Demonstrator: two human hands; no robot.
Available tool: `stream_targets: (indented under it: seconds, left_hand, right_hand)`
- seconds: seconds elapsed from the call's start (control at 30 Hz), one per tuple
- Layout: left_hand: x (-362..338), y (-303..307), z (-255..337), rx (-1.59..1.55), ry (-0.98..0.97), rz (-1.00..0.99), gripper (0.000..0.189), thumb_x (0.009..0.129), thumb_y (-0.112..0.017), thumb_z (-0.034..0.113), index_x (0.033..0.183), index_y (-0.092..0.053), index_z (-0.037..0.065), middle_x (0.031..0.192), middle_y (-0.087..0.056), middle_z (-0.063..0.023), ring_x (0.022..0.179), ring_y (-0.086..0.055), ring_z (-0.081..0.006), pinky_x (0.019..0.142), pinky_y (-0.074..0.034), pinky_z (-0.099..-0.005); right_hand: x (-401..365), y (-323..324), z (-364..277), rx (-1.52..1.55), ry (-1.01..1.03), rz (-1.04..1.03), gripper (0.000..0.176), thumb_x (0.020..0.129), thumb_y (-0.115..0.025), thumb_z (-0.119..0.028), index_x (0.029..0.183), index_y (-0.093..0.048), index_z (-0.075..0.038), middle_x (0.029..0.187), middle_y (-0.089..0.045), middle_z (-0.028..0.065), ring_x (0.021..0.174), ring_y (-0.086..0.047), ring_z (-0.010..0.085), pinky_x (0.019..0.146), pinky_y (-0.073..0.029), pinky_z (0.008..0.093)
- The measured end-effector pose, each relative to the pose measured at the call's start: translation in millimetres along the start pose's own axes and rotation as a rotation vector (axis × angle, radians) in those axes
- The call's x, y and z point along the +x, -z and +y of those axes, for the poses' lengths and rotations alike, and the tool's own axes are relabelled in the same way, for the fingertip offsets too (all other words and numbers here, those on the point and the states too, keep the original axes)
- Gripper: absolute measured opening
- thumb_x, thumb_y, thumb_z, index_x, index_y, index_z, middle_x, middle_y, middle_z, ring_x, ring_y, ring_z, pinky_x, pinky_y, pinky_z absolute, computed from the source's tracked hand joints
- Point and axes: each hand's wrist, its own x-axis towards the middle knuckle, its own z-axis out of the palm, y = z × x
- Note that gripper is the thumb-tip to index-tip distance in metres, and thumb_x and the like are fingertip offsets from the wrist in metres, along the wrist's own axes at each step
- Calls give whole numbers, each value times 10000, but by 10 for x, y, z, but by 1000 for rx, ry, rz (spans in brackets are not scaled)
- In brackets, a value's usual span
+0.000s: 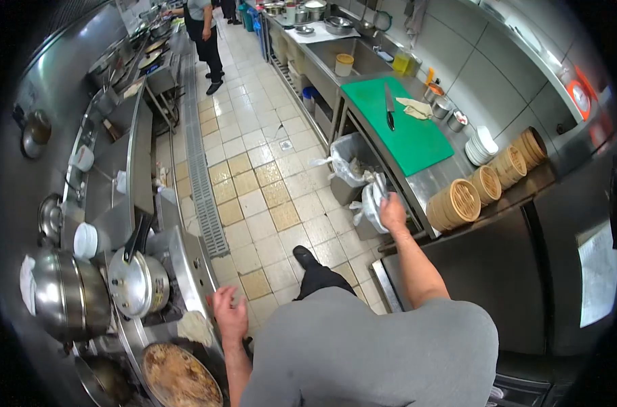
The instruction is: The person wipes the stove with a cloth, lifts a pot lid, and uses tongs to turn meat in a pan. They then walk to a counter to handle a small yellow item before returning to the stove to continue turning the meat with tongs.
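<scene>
My right hand (392,213) reaches to the bins under the counter, its fingers closed at a pale, greyish thing. Whether that is part of a bin's plastic liner or a separate item, I cannot make out. Just beyond it, a bin with a white liner (372,205) stands beside another lined bin (350,160) with scraps inside. My left hand (228,312) hangs near the stove's front edge, fingers loosely apart and holding nothing. Close to it lie a folded cloth (196,328) and an oval pan of brown food (180,376).
Bamboo steamers (455,203) line the right counter by a green cutting board (398,122) with a knife (389,107) on it. A pressure cooker (137,285) and a large steel pot (71,295) occupy the left stove. Another person (204,34) stands further up the tiled aisle.
</scene>
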Motion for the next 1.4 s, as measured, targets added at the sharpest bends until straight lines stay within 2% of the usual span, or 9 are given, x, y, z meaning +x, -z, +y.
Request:
stream_targets:
  seconds: [0.23, 0.33, 0.7, 0.97, 1.1, 1.2, 1.23, 1.27, 1.4]
  left_hand:
    - [912, -1227, -1541, 323, 341, -659, 477, 936, -734, 341, 1323, -699, 63, 1195, -720, -206, 1048, -714, -337, 947, -554, -460]
    - [863, -1471, -2442, 280, 443, -553, 470, 920, -723, 407, 1255, -721, 77, 1167, -745, -204, 1085, -715, -344, 968, -555, -442]
    - [2428, -1460, -2612, 278, 970, -699, 386, 920, -712, 372, 1151, -758, 66, 1099, -753, -201, 1064, -710, -379, 967, -555, -462]
    - [5522, -1610, -3402, 508, 828, -845, 337, 921, -705, 347, 1075, -784, 58, 1050, -759, -199, 1048, -706, -404, 967, -555, -476]
    - [7740, -2307, -3735, 878, 311, -1093, 319, 921, -701, 334, 1037, -798, 53, 1026, -761, -198, 1040, -705, -416, 967, -555, -484]
    - [9635, -3109, -2919, 903, 24, -896, 425, 957, -636, 412, 1081, -779, 31, 1132, -752, -224, 1143, -688, -426, 987, -551, -498]
    - [10107, -3365, -2518, 758, -176, -675, 308, 958, -608, 318, 919, -811, 89, 1006, -784, -180, 955, -755, -363, 865, -588, -472]
    - [10506, -3520, -1769, 451, 73, -532, 311, 959, -644, 336, 968, -808, 72, 1041, -780, -186, 973, -743, -384, 876, -585, -468]
    - [11742, -4382, -650, 107, -21, -607, 307, 970, -711, 294, 1134, -767, 41, 1075, -788, -157, 998, -749, -284, 906, -580, -386]
  right_hand:
    - [1567, -366, 276, 10, 29, 187, 346, 994, -624, -271, 1183, -619, 19, 1111, -671, 303, 1037, -633, 512, 901, -505, 576]
    - [2286, -556, 87, 2, 64, 287, 311, 972, -640, -251, 1090, -649, 37, 1047, -645, 297, 1022, -605, 501, 911, -492, 570]
    - [4098, -1173, -493, -235, -186, 290, 339, 941, -655, -203, 1217, -640, -7, 1168, -629, 227, 1136, -590, 428, 936, -465, 585]
    - [4232, -1230, -1487, -339, -254, 533, 501, 879, -704, -144, 1349, -586, -17, 1282, -589, 212, 1233, -540, 416, 1029, -416, 555]
    - [4543, -1606, -1832, -146, -74, 465, 461, 885, -675, -111, 1325, -593, -2, 1235, -596, 226, 1192, -560, 429, 1010, -445, 528]
    - [5017, -1956, -2149, -5, -97, 558, 423, 899, -654, -39, 1317, -595, -15, 1166, -593, 189, 950, -623, 335, 782, -538, 415]
    - [5189, -1985, -2311, 89, -148, 531, 422, 902, -648, -49, 1319, -597, -13, 1146, -598, 188, 925, -627, 334, 774, -539, 425]
    - [5369, -2004, -2479, 183, -199, 501, 421, 905, -641, -59, 1321, -599, -11, 1127, -604, 187, 901, -630, 333, 765, -539, 435]
    - [6623, -2163, -3140, 337, -86, 619, 340, 935, -627, -15, 1275, -645, -9, 1013, -632, 140, 807, -624, 254, 712, -532, 375]
